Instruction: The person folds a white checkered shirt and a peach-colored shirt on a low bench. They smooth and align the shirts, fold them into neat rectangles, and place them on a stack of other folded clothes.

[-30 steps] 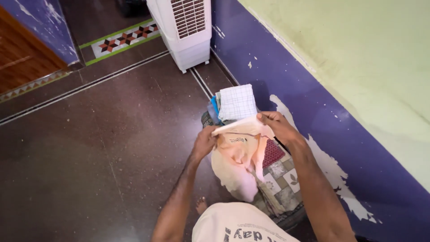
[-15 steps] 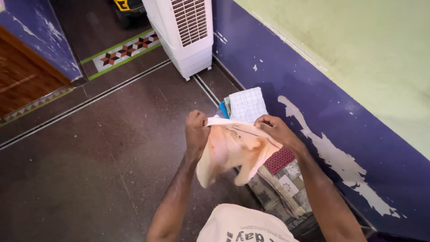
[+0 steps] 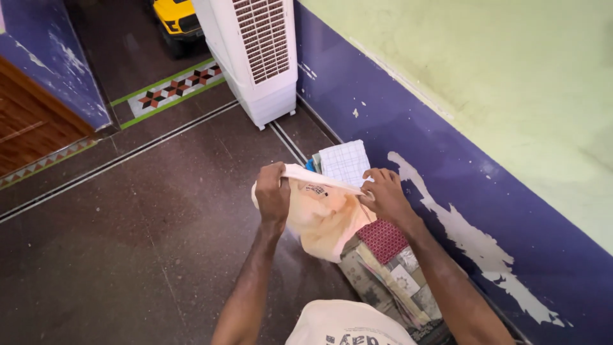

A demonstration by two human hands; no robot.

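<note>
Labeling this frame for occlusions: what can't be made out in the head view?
- Left hand fingertips: curled into the cream cloth, so the grip itself is hidden.
- Folded pile under the cloth: lower layers covered by the cloth and right forearm.
- Blue item behind the white checked cloth: mostly hidden, kind unclear.
- Yellow toy vehicle: cut off by the top edge.

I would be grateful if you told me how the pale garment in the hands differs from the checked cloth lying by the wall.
The pale peach garment is plain, while the white checked cloth bears a fine grid. The garment is held up, stretched between the left hand and the right hand, and hangs loose below them; the checked cloth lies folded on the pile by the wall. The garment looks larger. Both are light-coloured fabric.
</note>
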